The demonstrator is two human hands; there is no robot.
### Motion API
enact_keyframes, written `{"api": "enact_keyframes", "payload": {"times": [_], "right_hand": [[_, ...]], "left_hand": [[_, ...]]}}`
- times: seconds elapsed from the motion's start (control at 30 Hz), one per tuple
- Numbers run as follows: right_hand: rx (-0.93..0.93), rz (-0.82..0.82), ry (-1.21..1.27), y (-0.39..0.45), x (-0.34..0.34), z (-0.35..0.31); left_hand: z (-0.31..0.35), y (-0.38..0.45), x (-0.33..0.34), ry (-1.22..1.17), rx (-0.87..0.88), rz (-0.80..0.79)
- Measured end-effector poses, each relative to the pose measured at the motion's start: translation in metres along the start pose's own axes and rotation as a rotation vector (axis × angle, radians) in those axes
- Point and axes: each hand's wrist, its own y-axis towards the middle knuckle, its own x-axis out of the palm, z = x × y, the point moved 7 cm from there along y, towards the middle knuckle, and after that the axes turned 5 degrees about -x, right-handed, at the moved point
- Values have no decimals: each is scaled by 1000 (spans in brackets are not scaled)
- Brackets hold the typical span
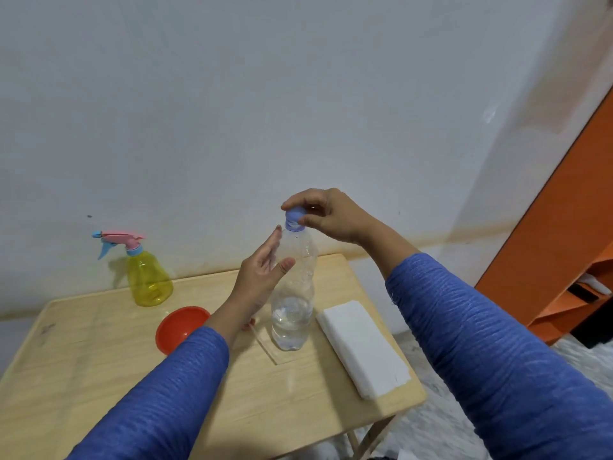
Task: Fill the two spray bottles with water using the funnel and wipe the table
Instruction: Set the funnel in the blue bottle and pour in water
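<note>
Wooden table (99, 353), ribbed, perhaps clear bottle (293, 313)

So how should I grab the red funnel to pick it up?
Probably by its wide rim, reaching down from above on the near left side. The red funnel lies tipped on the table with its bowl facing you, so the rim is the easiest edge to pinch. Its narrow end is hidden behind the left hand and arm.

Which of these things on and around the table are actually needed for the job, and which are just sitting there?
Needed: water bottle, its blue cap pinched by the right hand, yellow spray bottle, red funnel, white cloth, table.

Just there: orange shelf, white wall.
</note>
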Motion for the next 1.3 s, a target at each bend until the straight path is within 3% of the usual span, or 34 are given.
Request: {"api": "enact_keyframes", "payload": {"times": [0.13,0.2,0.43,0.57,0.8,0.93,1.1,1.3], "right_hand": [[19,292,153,-8,-16,20],[100,364,135,-24,-11,45],[601,223,-100,-130,72,184],[702,184,-83,-174,107,220],[688,165,-88,-190,123,230],[462,394,122,-154,108,180],[160,381,263,-90,104,106],[120,431,210,-56,109,92]], "left_hand": [[-1,0,-1,-10,-8,15],[-1,-1,-1,5,-8,22],[-3,-6,-1,34,-7,68],[-5,-6,-1,62,-21,64],[-6,-6,1,86,-40,70],[-6,-6,2,92,-48,58],[-8,-7,3,50,-47,68],[-5,-11,-4,63,-82,155]]}}
